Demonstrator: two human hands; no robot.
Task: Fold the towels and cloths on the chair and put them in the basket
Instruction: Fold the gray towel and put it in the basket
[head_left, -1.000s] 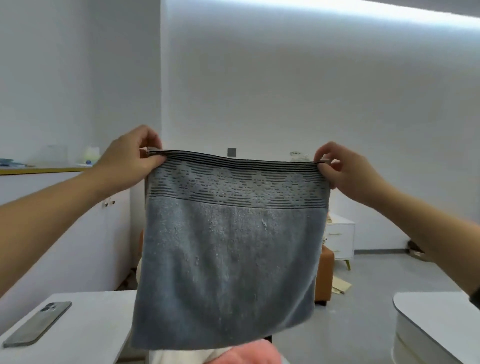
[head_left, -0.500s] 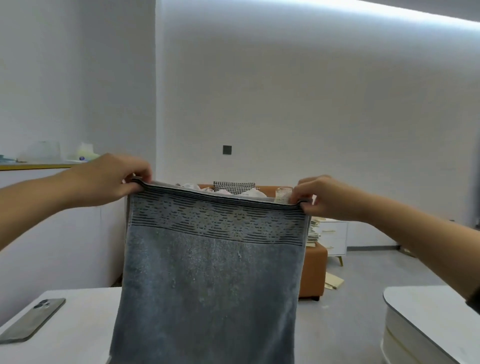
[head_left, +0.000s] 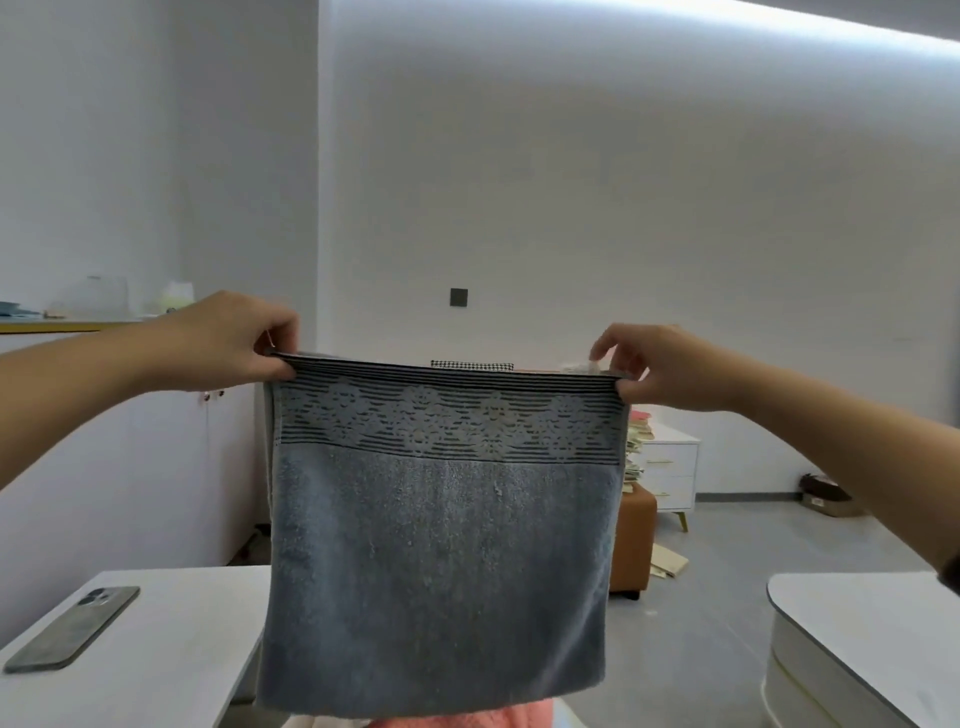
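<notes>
Left hand (head_left: 228, 340), fingers curled, pinches the top left corner of a grey-blue terry towel with a dark-striped, diamond-patterned woven band (head_left: 441, 571). Right hand (head_left: 660, 366) pinches the top right corner in the same way, so the upper edge is stretched level between the two hands. Held in the air in front of the person, the towel hangs flat with its patterned band uppermost, and a second layer shows along its left edge. Its lower edge hangs just above a pink cloth (head_left: 467, 719) at the near edge of the view. On the white table (head_left: 171, 675) at near left lies a grey smartphone (head_left: 72, 626), camera side up. A second white, round-cornered table (head_left: 872, 623) stands at near right. Behind the towel, farther off, an orange upholstered seat (head_left: 631, 540) shows at its right side.
</notes>
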